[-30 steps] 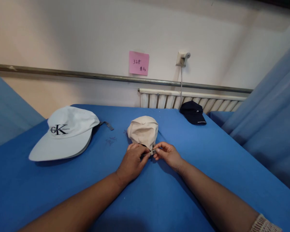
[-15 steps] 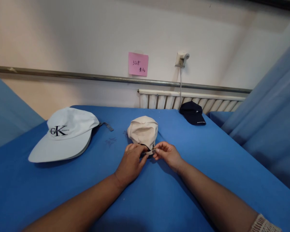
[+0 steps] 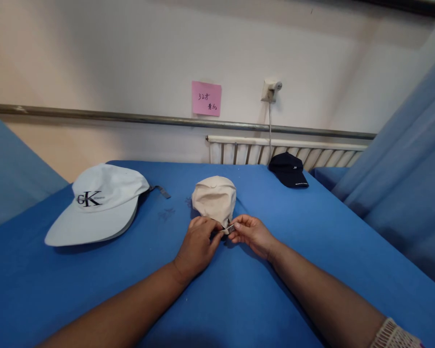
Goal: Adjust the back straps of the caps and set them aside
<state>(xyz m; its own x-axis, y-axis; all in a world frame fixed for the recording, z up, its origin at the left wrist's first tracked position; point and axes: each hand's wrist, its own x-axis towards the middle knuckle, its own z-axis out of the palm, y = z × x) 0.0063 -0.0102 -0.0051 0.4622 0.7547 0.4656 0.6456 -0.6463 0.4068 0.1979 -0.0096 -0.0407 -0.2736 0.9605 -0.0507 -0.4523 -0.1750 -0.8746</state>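
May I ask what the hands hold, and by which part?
The beige cap, by its strap at the near edge, in the left hand and the right hand.

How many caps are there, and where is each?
3: the white cap at left, the beige cap in the middle, the dark cap at back right.

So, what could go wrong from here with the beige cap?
The narrow strap sits in fingertip pinches of the left grip and right grip, so it could slip free. The beige cap looks soft and creased; a tug might drag it across the blue surface.
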